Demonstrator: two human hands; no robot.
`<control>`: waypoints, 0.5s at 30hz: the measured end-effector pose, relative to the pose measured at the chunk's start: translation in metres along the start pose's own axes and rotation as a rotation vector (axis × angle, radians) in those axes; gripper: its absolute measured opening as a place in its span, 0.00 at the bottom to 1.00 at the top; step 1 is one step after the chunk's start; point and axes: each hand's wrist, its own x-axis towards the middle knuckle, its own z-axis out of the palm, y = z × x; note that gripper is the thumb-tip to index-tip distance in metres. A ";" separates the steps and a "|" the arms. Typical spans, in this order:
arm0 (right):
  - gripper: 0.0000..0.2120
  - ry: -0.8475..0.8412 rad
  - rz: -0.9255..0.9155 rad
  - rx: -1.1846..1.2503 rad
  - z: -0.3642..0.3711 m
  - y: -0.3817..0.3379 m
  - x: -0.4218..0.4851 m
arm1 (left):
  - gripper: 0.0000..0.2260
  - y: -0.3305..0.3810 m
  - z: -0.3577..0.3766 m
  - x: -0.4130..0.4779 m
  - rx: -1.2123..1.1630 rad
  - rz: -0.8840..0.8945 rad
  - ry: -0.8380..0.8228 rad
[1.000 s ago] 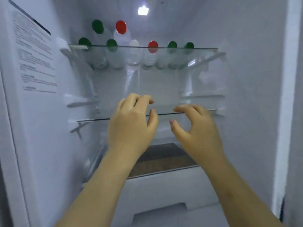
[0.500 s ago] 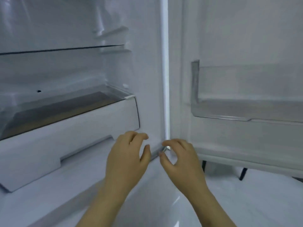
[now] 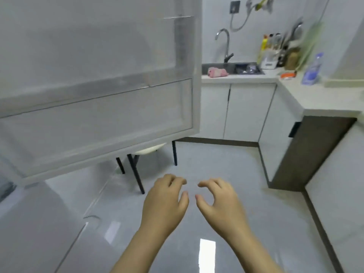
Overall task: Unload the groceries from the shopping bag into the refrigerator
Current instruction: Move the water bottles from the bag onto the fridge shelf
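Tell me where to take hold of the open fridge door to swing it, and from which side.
Take the refrigerator door by its free vertical edge, the white strip nearest the sink, coming from the right. That edge stands upright and bare; the inner face carries clear door shelves, a poorer hold. The empty right hand looks nearer: wrap its fingers round the edge.

Single head view, wide-angle, looking forward and down at floor (image 3: 226,154); open fridge door (image 3: 94,91) close on left, counter (image 3: 315,95) farther right, hands near bottom centre.
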 end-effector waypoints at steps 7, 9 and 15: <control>0.14 0.188 0.324 -0.088 -0.103 0.122 -0.056 | 0.11 0.149 0.094 0.025 -0.181 0.293 -0.164; 0.14 0.254 0.418 -0.112 -0.128 0.149 -0.076 | 0.12 0.190 0.115 0.028 -0.208 0.396 -0.215; 0.14 0.448 0.706 -0.157 -0.194 0.214 -0.130 | 0.13 0.305 0.168 0.036 -0.299 0.698 -0.359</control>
